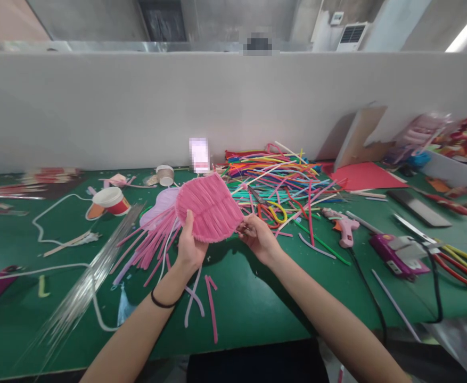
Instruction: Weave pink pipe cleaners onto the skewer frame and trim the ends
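A pink fuzzy leaf-shaped piece [209, 206] with a raised line along its middle is held above the green table. My left hand [191, 244] grips its lower left edge, thumb on the front face and fingers behind. At the piece's right tip, my right hand [257, 236] has its fingers pinched together on the point. Behind and left of the piece lie a lilac fuzzy piece [162, 205] and a fan of pink stems [149, 250]. Loose pink and lilac stems [211, 308] rest on the table below my hands.
Colourful stems [273, 170] are heaped behind, with yellow-handled scissors [275, 211] among them. Rightward are a pink glue gun [347, 226], a purple box [396, 255] and large scissors [452, 260]. Leftward are a paper cup [111, 201], thin wires [93, 276] and a white cord [93, 290].
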Demonstrator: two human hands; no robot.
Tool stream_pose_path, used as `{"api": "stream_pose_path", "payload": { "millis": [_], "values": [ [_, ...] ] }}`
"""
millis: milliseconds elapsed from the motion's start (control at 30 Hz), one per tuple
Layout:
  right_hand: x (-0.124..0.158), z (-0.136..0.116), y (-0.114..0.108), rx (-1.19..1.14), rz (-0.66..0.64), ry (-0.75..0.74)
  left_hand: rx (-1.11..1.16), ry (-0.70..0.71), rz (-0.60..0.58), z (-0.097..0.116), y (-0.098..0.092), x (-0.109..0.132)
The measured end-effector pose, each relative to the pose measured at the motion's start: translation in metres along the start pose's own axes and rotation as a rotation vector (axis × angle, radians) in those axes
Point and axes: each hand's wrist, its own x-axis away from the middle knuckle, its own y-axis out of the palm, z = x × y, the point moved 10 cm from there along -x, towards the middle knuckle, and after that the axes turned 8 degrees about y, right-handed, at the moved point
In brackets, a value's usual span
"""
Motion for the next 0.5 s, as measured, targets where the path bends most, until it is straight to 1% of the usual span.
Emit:
{"api": "stream_pose_path", "payload": {
  "millis": [100, 233, 400, 500],
  "values": [
    [-0.002, -0.002, -0.004, -0.011, 0.026, -0.01, -0.047, 0.021, 0.023, 0.003, -0.006, -0.003],
    [-0.001, -0.01, -0.007, 0.042, 0.041, -0.062, -0.084, 0.048, 0.038, 0.005, -0.012, -0.007],
    [0.004, -0.021, -0.004, 0.112, 0.043, -0.149, -0.105, 0.07, 0.056, 0.003, -0.018, -0.01],
    [0.007, -0.028, -0.006, 0.154, 0.08, -0.221, -0.119, 0.065, 0.055, 0.001, -0.02, -0.01]
  ]
}}
